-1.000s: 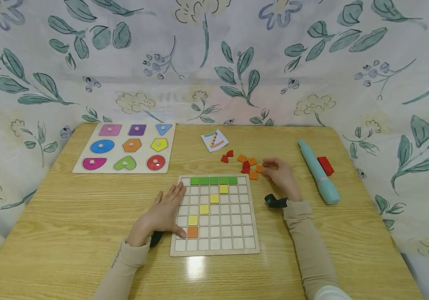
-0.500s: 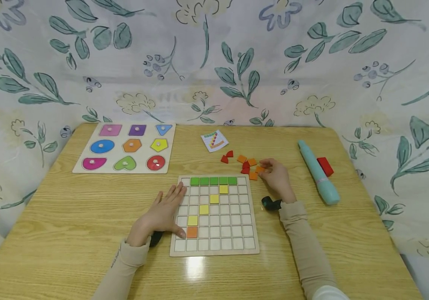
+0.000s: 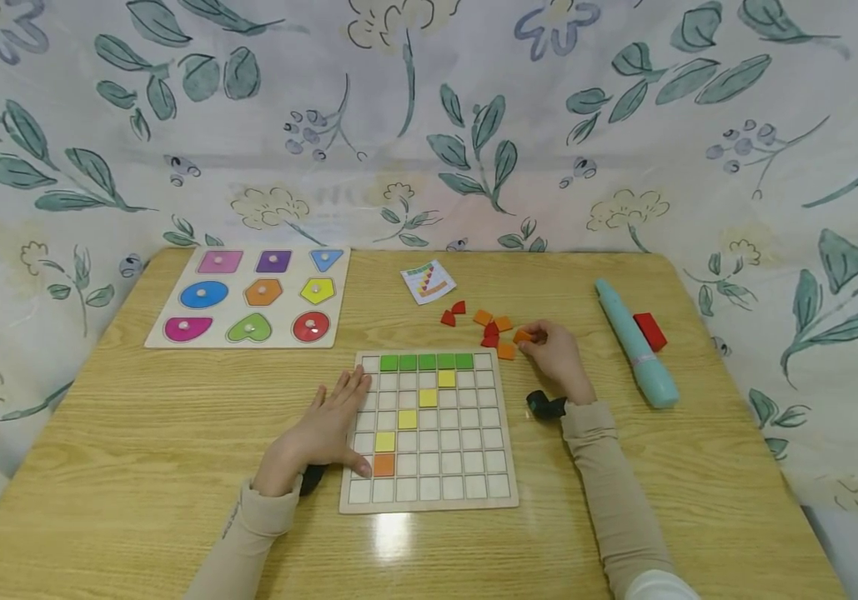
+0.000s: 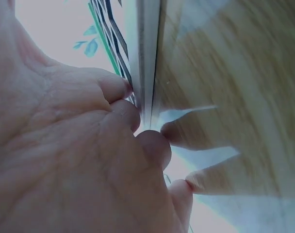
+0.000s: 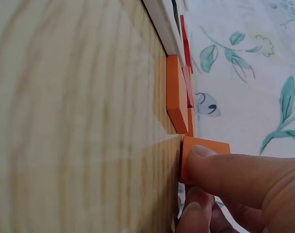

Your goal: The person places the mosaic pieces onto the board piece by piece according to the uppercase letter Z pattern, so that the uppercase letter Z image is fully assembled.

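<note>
A wooden grid board (image 3: 466, 487) lies in the middle of the table, with a row of green square tiles (image 3: 428, 362) along its far side. Several yellow tiles (image 3: 407, 419) run diagonally across it, down to one orange tile (image 3: 383, 465). My left hand (image 3: 329, 421) is spread along the board's left edge, fingers straight and touching it; its palm (image 4: 65, 150) fills much of the left wrist view. At the board's far right corner, my right hand (image 3: 558, 354) pinches an orange square tile (image 5: 208, 145) between thumb and fingers, close over the table.
Loose orange tiles (image 3: 506, 352) and red pieces (image 3: 449, 317) lie beyond the board, near a small pattern card (image 3: 429, 282). A shape puzzle board (image 3: 286, 333) is at back left. A turquoise tube-like object (image 3: 637, 343) and a red block (image 3: 650, 332) lie at right.
My right hand has moved slightly left to an orange tile and now pinches it, its near edge raised. My left hand has stayed on the board.
</note>
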### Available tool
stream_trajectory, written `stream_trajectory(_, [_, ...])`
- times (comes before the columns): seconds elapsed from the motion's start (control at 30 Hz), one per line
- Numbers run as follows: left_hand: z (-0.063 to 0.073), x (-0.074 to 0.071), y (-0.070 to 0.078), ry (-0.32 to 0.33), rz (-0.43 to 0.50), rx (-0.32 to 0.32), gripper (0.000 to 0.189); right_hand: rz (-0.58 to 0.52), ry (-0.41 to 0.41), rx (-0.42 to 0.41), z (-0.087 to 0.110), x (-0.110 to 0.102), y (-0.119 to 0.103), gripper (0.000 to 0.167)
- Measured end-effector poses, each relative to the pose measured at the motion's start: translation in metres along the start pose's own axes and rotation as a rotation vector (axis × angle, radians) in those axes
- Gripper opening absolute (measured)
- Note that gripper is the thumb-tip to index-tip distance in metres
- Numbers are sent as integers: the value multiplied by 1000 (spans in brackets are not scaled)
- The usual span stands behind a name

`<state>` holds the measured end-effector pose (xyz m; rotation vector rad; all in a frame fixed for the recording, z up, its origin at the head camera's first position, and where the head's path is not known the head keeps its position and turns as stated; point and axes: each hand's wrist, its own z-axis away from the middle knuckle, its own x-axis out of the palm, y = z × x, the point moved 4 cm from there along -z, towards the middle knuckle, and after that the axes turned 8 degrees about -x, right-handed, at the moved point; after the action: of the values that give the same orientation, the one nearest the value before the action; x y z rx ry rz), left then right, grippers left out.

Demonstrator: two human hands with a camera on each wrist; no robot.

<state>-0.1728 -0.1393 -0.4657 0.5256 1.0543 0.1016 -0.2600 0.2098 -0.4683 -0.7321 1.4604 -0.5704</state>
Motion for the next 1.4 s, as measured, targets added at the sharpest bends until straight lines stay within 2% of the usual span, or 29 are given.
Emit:
stream_trajectory(0.3, [0,-2,2,15,-27,-10,137,-17,-15,6,1,0,-5,28])
stream_trajectory(0.47, [0,-3,1,18,-37,-6,137,-66,-77,-12,7,5,-27,28])
stream_trajectory(0.57, [1,-3,1,11,-36,-4,136,-132,-179,-81,12,22,-49,26])
stream_trajectory(0.7, [1,-4,1,9,-25,-2,136,-253,-413,-175,26,59,-80,21])
stream_trajectory(0.8, [0,-3,1,8,-20,1,136,-327,-595,-186,43,86,-99,17])
stream_trajectory(0.9, [0,-2,1,3,-21,0,136,-330,-698,-198,59,104,-111,11])
stream_trajectory(1.03, [-1,-2,1,-1,-9,-2,136,-206,-686,-307,71,114,-119,3])
stream_trajectory(1.13, [-1,-3,1,-2,-17,-2,136,-125,-668,-376,76,115,-123,7])
stream_trajectory(1.4, [0,-2,0,-3,-19,0,138,-69,-705,-360,83,115,-129,14])
